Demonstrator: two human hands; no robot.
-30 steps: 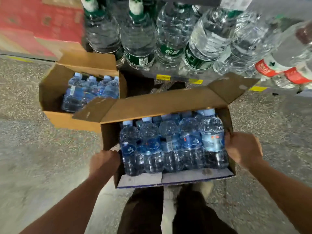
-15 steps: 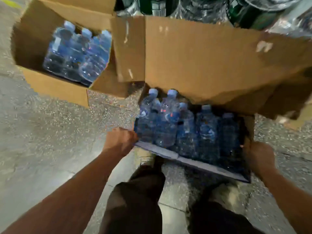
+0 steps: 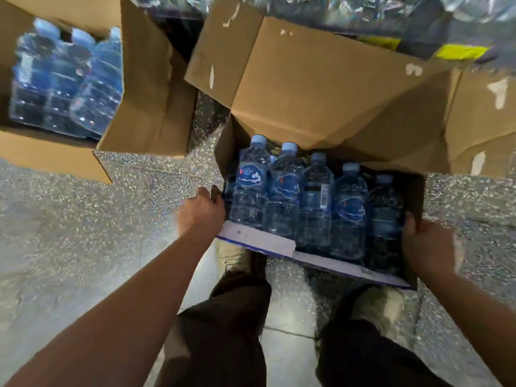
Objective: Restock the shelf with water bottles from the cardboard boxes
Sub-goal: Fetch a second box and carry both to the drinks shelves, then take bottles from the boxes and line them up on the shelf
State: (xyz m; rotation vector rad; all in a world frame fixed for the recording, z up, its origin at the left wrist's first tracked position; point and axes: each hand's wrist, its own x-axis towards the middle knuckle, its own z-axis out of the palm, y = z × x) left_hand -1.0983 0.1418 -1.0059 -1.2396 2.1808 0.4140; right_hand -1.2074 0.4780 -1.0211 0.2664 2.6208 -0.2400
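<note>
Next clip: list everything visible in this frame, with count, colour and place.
near cardboard box: one, brown, open, centre right
front-row bottles: five, clear, pale blue caps, inside it; more behind, count unclear
second cardboard box: one, brown, upper left
blurred bottles: several, bluish, inside it
shelf bottles: several, clear, top edge
yellow tags: two, top right
floor: grey, speckled
trousers: dark, bottom centre
shoes: two, pale, below the near box
left hand: grips its left wall
right hand: grips its right wall
</note>
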